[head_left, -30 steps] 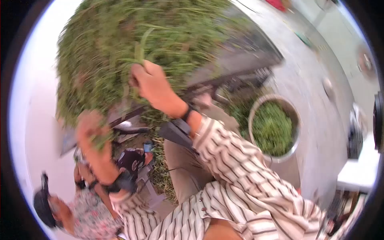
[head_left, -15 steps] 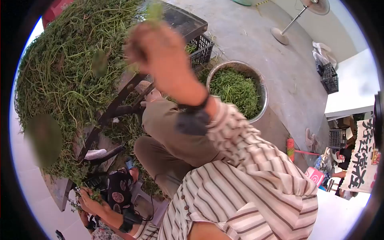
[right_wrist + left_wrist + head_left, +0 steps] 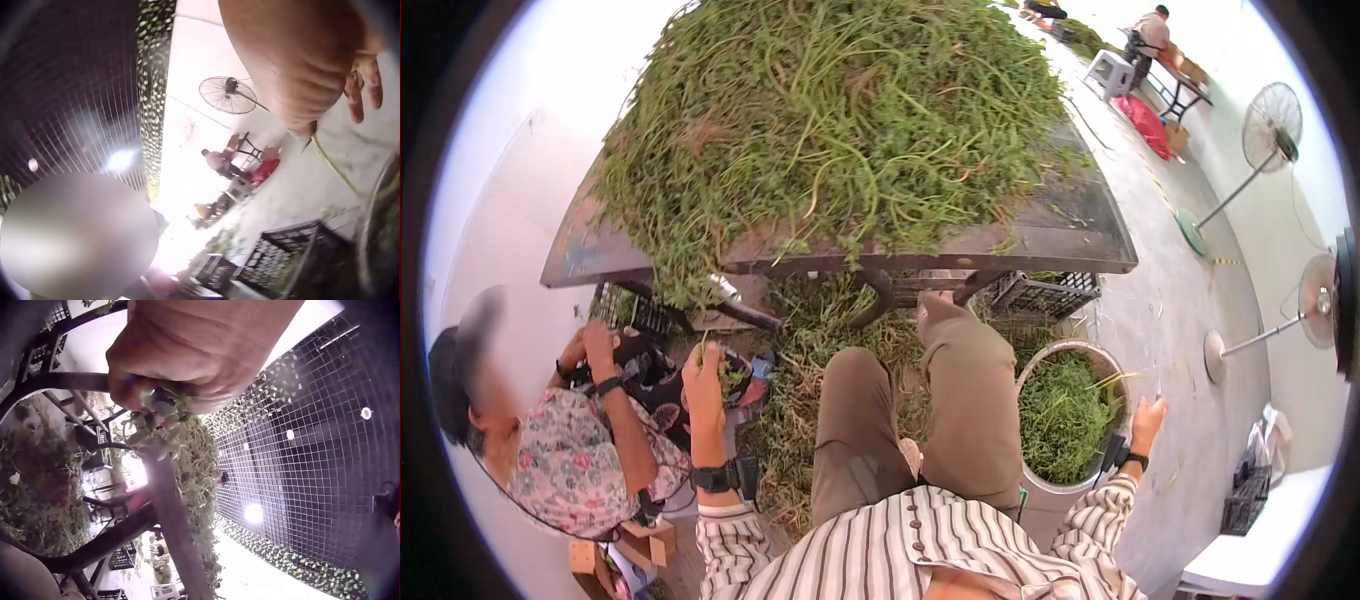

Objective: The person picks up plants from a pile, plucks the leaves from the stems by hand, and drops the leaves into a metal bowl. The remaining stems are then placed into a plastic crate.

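My left hand [image 3: 703,385] is raised in front of the table's near left edge, its fingers curled round a small bunch of leafy green sprigs [image 3: 164,412]. To the right of my knees, my right hand [image 3: 1147,420] is just beyond the rim of a metal basin [image 3: 1122,360]. Two of its fingers [image 3: 354,103] are straight and spread. Cut greens [image 3: 1065,415] fill the basin. A pale stem [image 3: 337,172] runs from the basin's rim to near my right thumb. Ahead, a big heap of long-stemmed greens [image 3: 830,130] covers the table [image 3: 1090,225].
A person [image 3: 565,450] in a floral top sits close on my left. Loose stems [image 3: 795,420] litter the floor under the table. A black crate [image 3: 1045,295] stands beneath its right side. Pedestal fans [image 3: 1270,125] stand along the right wall.
My right hand has swung from over the table, where it held a green stem, down to the basin on the right. The left hand still grips greens. The head view has turned.
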Demonstrator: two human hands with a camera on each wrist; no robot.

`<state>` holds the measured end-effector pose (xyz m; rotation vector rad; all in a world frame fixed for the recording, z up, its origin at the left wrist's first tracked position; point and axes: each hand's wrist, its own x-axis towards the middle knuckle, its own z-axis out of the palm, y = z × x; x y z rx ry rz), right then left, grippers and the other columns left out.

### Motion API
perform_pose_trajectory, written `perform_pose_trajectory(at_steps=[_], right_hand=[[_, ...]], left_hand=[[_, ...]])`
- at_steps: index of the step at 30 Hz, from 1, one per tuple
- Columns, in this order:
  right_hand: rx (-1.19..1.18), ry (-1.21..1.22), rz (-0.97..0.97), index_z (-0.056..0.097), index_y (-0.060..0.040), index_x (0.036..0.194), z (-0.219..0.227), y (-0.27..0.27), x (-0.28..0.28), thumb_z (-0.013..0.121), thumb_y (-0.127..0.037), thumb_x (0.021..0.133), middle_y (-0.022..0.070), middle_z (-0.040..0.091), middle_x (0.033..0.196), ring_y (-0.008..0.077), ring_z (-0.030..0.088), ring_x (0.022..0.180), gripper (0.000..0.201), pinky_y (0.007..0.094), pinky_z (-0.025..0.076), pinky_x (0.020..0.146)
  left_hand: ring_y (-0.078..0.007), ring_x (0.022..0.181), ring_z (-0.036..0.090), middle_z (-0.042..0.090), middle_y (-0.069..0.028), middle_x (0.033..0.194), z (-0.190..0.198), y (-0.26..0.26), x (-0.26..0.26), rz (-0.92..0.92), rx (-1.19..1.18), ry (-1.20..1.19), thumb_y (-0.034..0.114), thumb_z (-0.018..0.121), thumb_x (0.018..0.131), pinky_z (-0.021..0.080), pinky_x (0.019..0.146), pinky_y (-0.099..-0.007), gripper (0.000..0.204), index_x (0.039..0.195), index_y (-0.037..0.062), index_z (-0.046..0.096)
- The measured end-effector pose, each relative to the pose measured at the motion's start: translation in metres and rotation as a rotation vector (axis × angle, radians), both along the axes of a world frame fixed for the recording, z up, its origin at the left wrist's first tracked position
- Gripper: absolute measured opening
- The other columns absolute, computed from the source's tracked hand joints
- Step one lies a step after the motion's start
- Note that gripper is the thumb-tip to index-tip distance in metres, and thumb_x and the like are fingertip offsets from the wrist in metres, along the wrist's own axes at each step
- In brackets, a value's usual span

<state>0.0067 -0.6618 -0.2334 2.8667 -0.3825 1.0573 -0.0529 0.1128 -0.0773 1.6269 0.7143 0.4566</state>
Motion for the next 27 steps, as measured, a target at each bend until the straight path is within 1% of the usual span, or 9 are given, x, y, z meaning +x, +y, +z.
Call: perform_pose_trajectory(at_steps=[3,5,11,17,20,23,24,25,27], right_hand=[[0.162,0.059,-0.041,0.049,0.0042,0.118,0.006,0.001,-0.026,0.054,-0.019,0.083,0.0153,0.055,0.104,0.0174,0.057,0.081,0.041,0.0256,0.047,0.061],[1.152,0.133,0.001,0.050,0.0043,0.117,0.086,0.093,0.015,0.054,-0.017,0.083,0.0154,0.054,0.111,0.0192,0.056,0.089,0.041,0.0283,0.048,0.069],[1.180,-0.015,0.531,0.051,0.0016,0.117,0.205,0.248,0.067,0.050,-0.012,0.087,0.0099,0.054,0.115,0.0153,0.058,0.090,0.033,0.0252,0.049,0.070],[1.119,0.117,0.973,0.053,0.0036,0.111,0.280,0.375,0.068,0.045,-0.005,0.087,0.0094,0.053,0.116,0.0150,0.060,0.089,0.027,0.0241,0.049,0.069],[1.116,0.200,1.195,0.054,0.0023,0.109,0.293,0.421,0.059,0.047,-0.001,0.084,0.0089,0.052,0.116,0.0141,0.060,0.088,0.027,0.0231,0.049,0.068],[1.039,0.323,1.342,0.056,0.0007,0.104,0.280,0.455,0.049,0.052,-0.003,0.081,0.0120,0.056,0.109,0.0211,0.061,0.087,0.024,0.0287,0.049,0.071],[0.929,0.339,1.382,0.056,0.0006,0.103,0.272,0.464,0.047,0.055,-0.004,0.080,0.0134,0.057,0.107,0.0241,0.060,0.087,0.024,0.0309,0.048,0.073],[1.027,0.285,1.479,0.055,0.0014,0.101,0.258,0.476,0.044,0.057,-0.006,0.078,0.0163,0.058,0.099,0.0294,0.058,0.085,0.024,0.0344,0.046,0.076],[0.886,0.327,1.523,0.055,-0.0009,0.105,0.239,0.482,0.039,0.053,-0.006,0.082,0.0107,0.056,0.105,0.0196,0.060,0.087,0.024,0.0288,0.048,0.071]], left_hand=[[-0.0054,0.055,0.031,0.039,0.0034,0.063,-0.005,0.006,-0.004,-0.010,0.024,-0.036,0.026,0.050,0.091,0.025,0.050,-0.0224,0.026,0.073,0.0062,0.048],[-0.0051,0.053,0.033,0.041,0.0035,0.063,-0.001,0.002,-0.005,0.031,-0.003,0.020,0.025,0.050,0.091,0.026,0.048,-0.0227,0.026,0.074,0.0058,0.049],[-0.0033,0.048,0.032,0.040,0.0044,0.062,-0.015,0.000,-0.011,-0.060,-0.039,-0.041,0.026,0.051,0.091,0.025,0.044,-0.0212,0.026,0.071,0.0083,0.047],[-0.0033,0.047,0.032,0.038,0.0046,0.060,-0.022,0.000,-0.020,-0.056,-0.141,-0.019,0.026,0.050,0.091,0.025,0.042,-0.0210,0.027,0.071,0.0087,0.046],[-0.0029,0.049,0.034,0.039,0.0049,0.061,-0.027,0.003,-0.025,-0.067,-0.084,0.000,0.029,0.051,0.090,0.026,0.043,-0.0203,0.026,0.072,0.0116,0.046],[-0.0052,0.051,0.038,0.041,0.0038,0.063,-0.017,-0.004,-0.027,-0.105,-0.090,0.031,0.028,0.050,0.090,0.029,0.045,-0.0213,0.025,0.074,0.0101,0.048],[-0.0067,0.053,0.040,0.042,0.0030,0.064,-0.018,-0.006,-0.026,-0.008,-0.073,0.010,0.027,0.049,0.091,0.031,0.046,-0.0221,0.025,0.074,0.0084,0.049],[-0.0082,0.054,0.042,0.043,0.0022,0.065,-0.020,-0.011,-0.022,0.068,-0.061,-0.009,0.027,0.048,0.091,0.033,0.047,-0.0228,0.026,0.075,0.0067,0.049],[-0.0102,0.057,0.044,0.044,0.0009,0.066,-0.016,-0.009,-0.023,0.045,-0.059,0.053,0.026,0.047,0.091,0.037,0.050,-0.0244,0.026,0.077,0.0041,0.050]])
